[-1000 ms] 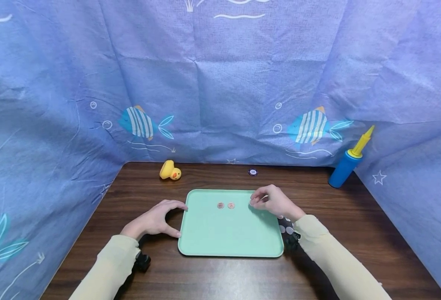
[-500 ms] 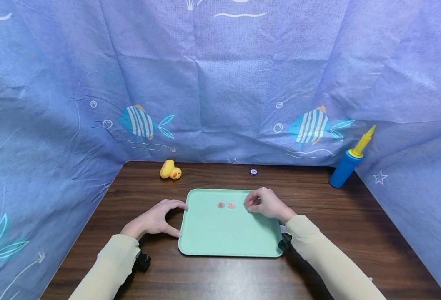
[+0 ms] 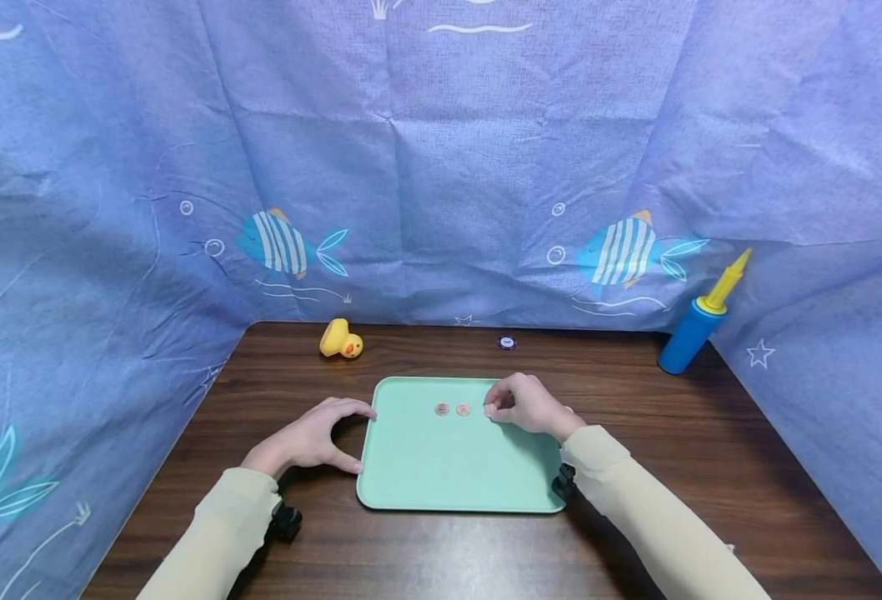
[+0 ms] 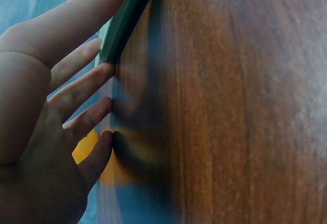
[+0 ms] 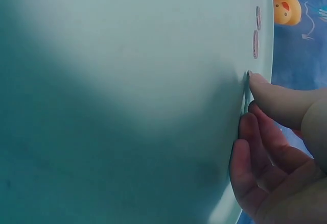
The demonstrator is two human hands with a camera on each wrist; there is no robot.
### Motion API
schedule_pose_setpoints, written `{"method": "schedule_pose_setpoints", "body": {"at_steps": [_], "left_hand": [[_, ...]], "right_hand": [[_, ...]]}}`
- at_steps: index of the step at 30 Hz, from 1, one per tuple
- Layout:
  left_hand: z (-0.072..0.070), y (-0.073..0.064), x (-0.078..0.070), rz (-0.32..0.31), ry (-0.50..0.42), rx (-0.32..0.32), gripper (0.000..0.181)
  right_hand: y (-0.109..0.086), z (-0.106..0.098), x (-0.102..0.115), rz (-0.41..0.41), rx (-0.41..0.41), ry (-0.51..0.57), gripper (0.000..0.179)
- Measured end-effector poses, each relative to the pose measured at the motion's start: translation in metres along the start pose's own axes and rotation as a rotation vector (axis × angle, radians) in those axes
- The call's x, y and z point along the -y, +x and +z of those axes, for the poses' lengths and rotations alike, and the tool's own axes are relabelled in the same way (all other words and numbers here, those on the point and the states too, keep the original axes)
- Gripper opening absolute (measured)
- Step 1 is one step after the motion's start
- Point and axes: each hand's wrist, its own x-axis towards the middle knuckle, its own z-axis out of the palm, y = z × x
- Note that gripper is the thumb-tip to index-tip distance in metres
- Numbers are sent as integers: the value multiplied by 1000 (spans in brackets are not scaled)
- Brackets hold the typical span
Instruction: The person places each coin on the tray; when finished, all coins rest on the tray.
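On the mint-green tray [image 3: 456,475] lie two copper-coloured coins [image 3: 442,409], side by side near the far edge. To the right of them, my right hand [image 3: 525,404] is low over the tray, thumb and fingertips together. In the right wrist view, a thin coin [image 5: 247,94], seen edge-on, is pinched between thumb and index finger; its face is hidden. My left hand [image 3: 312,435] spans the tray's left edge, thumb and forefinger spread, their tips touching the rim. In the left wrist view its other fingers are straight and hold nothing.
A yellow rubber duck [image 3: 341,339] lies at the back left of the wooden table [image 3: 441,554]. Behind the tray is a dark blue poker chip [image 3: 506,342]. A blue and yellow hand pump [image 3: 692,333] stands at the back right, near the fabric backdrop [image 3: 456,192].
My right hand has moved left over the tray, closer to the two coins, and its forearm now covers the silvery discs at the tray's right. My left hand has stayed still.
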Motion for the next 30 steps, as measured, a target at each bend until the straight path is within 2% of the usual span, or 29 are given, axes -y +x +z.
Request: {"method": "schedule_pose_setpoints", "body": {"at_steps": [2, 19, 24, 30], "left_hand": [[0, 0, 0, 2, -1, -1, 80], [-1, -1, 0, 4, -9, 4, 80], [0, -1, 0, 11, -9, 0, 79], [1, -1, 0, 20, 0, -7, 79]], "right_hand": [[1, 1, 1, 0, 1, -3, 4], [5, 6, 9, 66, -15, -98, 9], [6, 4, 10, 92, 3, -94, 9], [3, -1, 7, 71, 25, -61, 9]]}}
